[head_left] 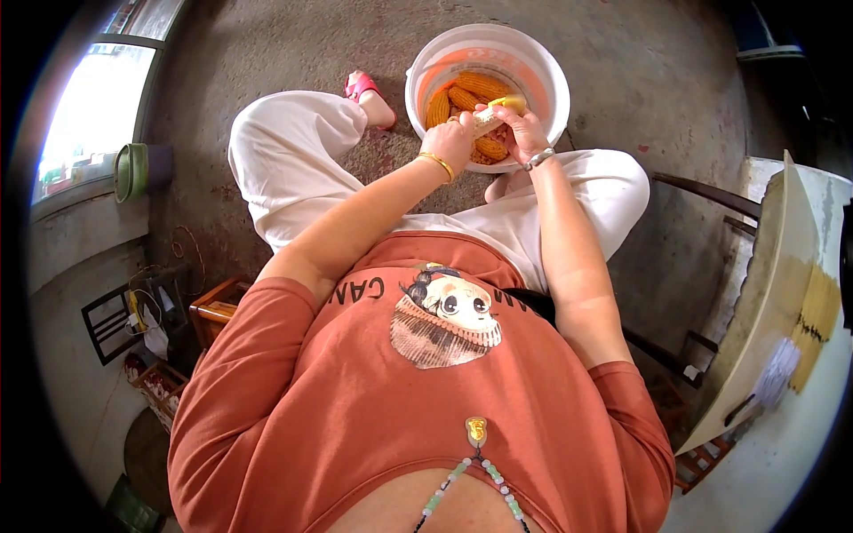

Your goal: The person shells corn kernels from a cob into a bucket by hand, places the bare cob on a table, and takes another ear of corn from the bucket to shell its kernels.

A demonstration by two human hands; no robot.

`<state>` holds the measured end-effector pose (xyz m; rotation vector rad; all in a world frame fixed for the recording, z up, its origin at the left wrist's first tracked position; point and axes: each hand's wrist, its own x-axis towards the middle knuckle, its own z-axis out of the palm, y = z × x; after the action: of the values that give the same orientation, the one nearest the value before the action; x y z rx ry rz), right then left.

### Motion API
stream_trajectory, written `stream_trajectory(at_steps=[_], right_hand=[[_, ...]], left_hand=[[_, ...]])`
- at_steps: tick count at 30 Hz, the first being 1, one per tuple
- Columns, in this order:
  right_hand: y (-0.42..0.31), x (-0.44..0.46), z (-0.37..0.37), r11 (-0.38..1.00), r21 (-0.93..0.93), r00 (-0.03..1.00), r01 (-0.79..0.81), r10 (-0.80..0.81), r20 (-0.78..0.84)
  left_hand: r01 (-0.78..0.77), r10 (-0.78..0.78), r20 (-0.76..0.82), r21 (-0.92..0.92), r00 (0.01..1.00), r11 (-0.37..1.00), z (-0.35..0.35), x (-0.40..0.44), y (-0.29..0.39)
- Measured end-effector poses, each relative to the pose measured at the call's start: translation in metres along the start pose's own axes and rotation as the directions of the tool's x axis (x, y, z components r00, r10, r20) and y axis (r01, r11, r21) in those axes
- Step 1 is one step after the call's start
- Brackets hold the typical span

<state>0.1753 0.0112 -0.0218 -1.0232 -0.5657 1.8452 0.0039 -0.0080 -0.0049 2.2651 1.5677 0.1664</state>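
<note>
A partly stripped corn cob (485, 122) is held between my two hands over a white bucket (555, 84). Its middle is pale and bare, while yellow kernels show at the far right end. My left hand (449, 142) is closed around the cob's left end. The fingers of my right hand (526, 133) close on its right part, with the thumb near the yellow kernels. Below them in the bucket lie several orange-yellow ears of corn (482, 85) and some loose kernels; my hands hide part of these.
The bucket stands on a rough concrete floor (267, 53) between my legs. To the right is a table (755, 293) with a pale top, beside dark wooden chair parts (706, 194). A green container (131, 173) sits by the window at left. A foot in a pink sandal (362, 86) rests left of the bucket.
</note>
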Motion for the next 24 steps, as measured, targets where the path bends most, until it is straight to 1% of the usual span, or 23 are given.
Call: stream_trajectory(at_steps=[2,5,8,11,14,17,23,24], right_hand=[[-0.001,-0.001,0.002,1.0,-0.013,1.0,-0.008,0.008,0.007],[-0.003,-0.005,0.006,1.0,0.007,1.0,0.008,-0.008,-0.002],[-0.004,-0.005,0.008,0.994,0.104,0.999,-0.032,0.035,-0.028],[-0.007,-0.009,0.015,0.978,0.203,0.987,-0.051,0.081,-0.141],[0.0,-0.003,0.009,0.993,0.117,0.988,-0.025,0.042,-0.146],[-0.006,-0.003,0.005,0.995,0.101,0.999,-0.026,0.03,-0.035],[-0.012,-0.008,0.014,0.993,0.116,0.996,0.027,-0.037,0.08],[-0.013,-0.009,0.015,0.993,0.114,0.997,0.025,-0.032,0.064]], left_hand=[[-0.009,0.01,0.017,-0.015,1.0,1.0,-0.002,0.001,-0.002],[-0.011,0.011,-0.019,-0.008,1.0,1.0,0.003,0.001,-0.004],[-0.023,0.025,-0.037,0.032,0.999,0.999,0.0,-0.003,0.0],[-0.048,0.051,-0.04,0.085,0.998,0.995,0.005,-0.003,0.0],[-0.033,0.036,-0.035,0.075,0.999,0.997,0.004,-0.003,0.002],[-0.014,0.014,-0.043,-0.009,0.999,1.0,0.001,-0.002,0.0],[0.05,-0.048,0.026,-0.119,0.999,0.992,-0.015,-0.003,0.001],[0.033,-0.032,0.01,-0.112,0.999,0.993,-0.012,-0.003,-0.001]])
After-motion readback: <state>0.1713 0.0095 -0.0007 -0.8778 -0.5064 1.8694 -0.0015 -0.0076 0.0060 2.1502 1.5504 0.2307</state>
